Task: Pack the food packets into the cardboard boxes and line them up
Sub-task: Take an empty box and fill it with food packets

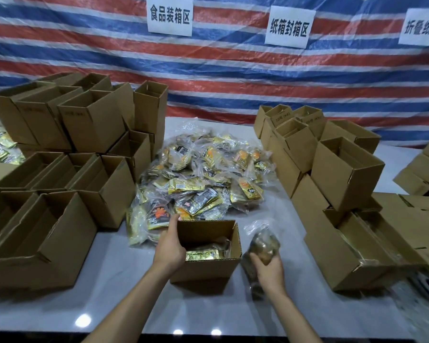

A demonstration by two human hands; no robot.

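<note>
Nearest us, our right hand (268, 267) is curled round a clear packet (264, 242) of brownish food. It holds the packet just to the right of the open cardboard box (206, 268), apart from the box's wall. Our left hand (170, 245) grips the box's left wall, fingers hooked over the rim. The packet looks light and soft, a crinkly, slippery film around lumpy contents. We judge it best held around the filled middle, as it is now, rather than by the loose top, which would flop. It is somewhat blurred, but its long axis runs up and away from us, the empty film end pointing towards the pile of packets (201, 174) behind the box. The box sits mouth up on the white table (97, 300), its long side running left to right, with a gold packet (203, 255) lying flat on its floor along that length. We expect ours to fit best turned the same way.
</note>
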